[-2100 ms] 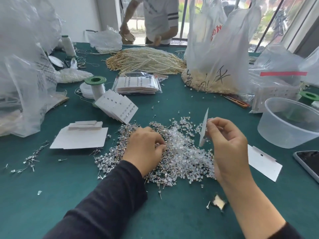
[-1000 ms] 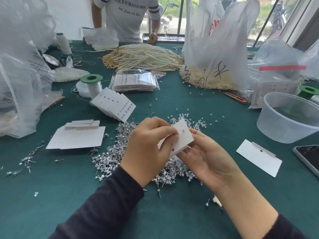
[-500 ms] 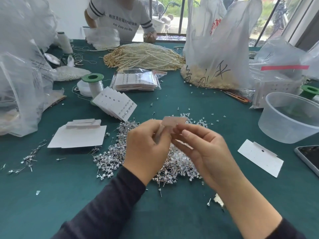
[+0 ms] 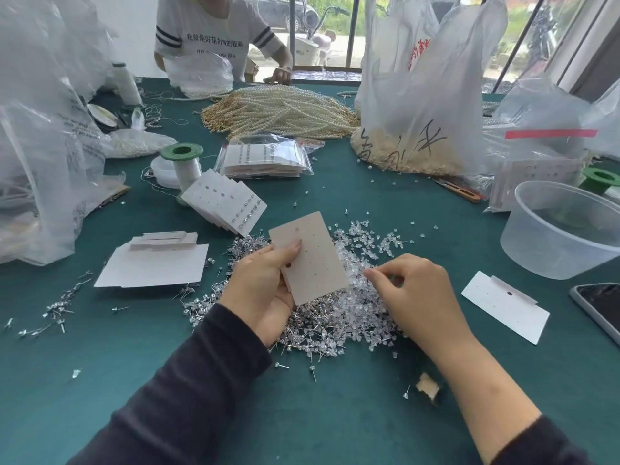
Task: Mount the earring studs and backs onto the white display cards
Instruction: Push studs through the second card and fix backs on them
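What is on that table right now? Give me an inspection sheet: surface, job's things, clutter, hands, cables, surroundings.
Surface: green table, loose studs scattered on it.
Job's things: white card dotted with small holes; pile of studs and backs under it; finished cards fanned out; blank cards stacked; spare card lying right.
Clutter: tub, phone, pearl strings, plastic bags, spool.
Hands: left hand grips the white card; right hand pinches at the pile, contents too small to tell.
Cables: nothing seen.
Surroundings: another person across the table, window behind.
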Demonstrator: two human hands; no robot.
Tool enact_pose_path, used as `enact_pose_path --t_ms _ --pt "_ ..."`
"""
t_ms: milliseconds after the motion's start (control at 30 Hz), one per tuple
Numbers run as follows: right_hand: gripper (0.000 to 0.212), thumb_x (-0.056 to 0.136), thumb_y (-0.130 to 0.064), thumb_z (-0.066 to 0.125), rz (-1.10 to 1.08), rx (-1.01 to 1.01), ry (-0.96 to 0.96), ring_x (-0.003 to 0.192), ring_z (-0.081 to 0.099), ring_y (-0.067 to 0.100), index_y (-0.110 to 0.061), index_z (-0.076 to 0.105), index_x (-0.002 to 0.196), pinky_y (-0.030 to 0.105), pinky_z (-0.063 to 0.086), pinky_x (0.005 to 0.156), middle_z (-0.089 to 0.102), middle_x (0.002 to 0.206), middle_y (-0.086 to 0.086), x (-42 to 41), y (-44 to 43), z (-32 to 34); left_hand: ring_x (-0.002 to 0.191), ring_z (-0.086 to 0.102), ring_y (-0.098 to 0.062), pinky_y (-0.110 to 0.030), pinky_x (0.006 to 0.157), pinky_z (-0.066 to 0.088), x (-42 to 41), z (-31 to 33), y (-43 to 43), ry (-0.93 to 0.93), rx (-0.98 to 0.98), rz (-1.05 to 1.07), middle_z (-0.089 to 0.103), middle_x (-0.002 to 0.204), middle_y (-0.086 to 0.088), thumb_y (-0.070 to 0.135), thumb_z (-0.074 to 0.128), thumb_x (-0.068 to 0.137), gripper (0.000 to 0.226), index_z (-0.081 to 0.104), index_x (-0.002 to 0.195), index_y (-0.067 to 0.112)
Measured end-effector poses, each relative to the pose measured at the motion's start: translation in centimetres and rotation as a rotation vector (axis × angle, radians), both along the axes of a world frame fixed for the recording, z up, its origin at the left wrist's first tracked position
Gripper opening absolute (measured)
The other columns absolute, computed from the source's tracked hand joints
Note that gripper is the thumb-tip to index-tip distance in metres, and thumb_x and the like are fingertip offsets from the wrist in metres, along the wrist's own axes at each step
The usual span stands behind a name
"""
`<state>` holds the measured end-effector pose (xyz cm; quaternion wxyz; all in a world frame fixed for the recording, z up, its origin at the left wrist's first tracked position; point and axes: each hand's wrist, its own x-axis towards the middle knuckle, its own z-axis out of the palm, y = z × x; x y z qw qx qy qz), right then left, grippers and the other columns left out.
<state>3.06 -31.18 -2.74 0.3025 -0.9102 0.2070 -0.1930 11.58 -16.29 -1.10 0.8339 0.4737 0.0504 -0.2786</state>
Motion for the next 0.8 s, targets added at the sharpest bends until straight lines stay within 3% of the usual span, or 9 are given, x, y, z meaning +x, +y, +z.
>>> enact_pose_path --t_ms 167,300,400,500,800 --pt "0.012 0.086 -0.016 0.061 -0.028 0.098 -0.086 0.057 0.054 0.0 -0.016 0.072 0.08 0.007 0.036 0.053 0.063 0.065 -0.011 0.0 -0.1 0.1 0.059 0.067 -0.014 -0.033 0.053 0.058 -0.1 -0.3 -0.2 -0.077 0.119 0.007 0.07 0.069 -0.003 0.005 0.055 0.085 0.007 0.063 0.085 0.006" --pt "0.022 0.083 -0.004 0.059 -0.021 0.309 -0.155 0.04 0.044 0.001 -0.019 0.074 0.087 0.007 0.033 0.042 0.065 0.06 -0.012 -0.1 -0.4 0.2 0.061 0.065 -0.014 -0.029 0.054 0.056 -0.4 -0.6 -0.3 -0.184 0.258 0.035 0.068 0.076 -0.005 0.006 0.059 0.083 0.003 0.063 0.083 0.007" --pt "0.019 0.081 -0.003 0.063 -0.026 0.407 -0.245 0.055 0.056 0.002 -0.02 0.071 0.085 0.009 0.043 0.053 0.069 0.071 -0.006 0.0 -0.3 0.5 0.051 0.063 -0.007 -0.024 0.05 0.054 -0.8 -0.6 -0.6 -0.28 0.32 0.068 0.069 0.066 0.0 0.006 0.061 0.082 0.013 0.063 0.07 0.01" --pt "0.014 0.077 -0.004 0.068 -0.022 0.471 -0.315 0.06 0.059 0.003 -0.019 0.067 0.075 0.011 0.046 0.057 0.067 0.069 -0.003 -0.2 -0.2 0.9 0.051 0.062 -0.007 -0.026 0.053 0.054 -1.2 -0.9 -0.9 -0.34 0.371 0.059 0.068 0.055 0.007 0.006 0.062 0.083 0.022 0.063 0.062 0.013" --pt "0.017 0.076 -0.004 0.069 0.079 0.482 -0.349 0.056 0.054 0.009 -0.02 0.07 0.071 0.019 0.045 0.055 0.066 0.065 0.004 -0.3 1.7 0.9 0.059 0.06 -0.014 -0.023 0.051 0.049 -2.3 -1.6 -1.8 -0.488 0.516 0.032 0.067 0.067 0.0 0.009 0.063 0.082 0.022 0.064 0.062 0.018"
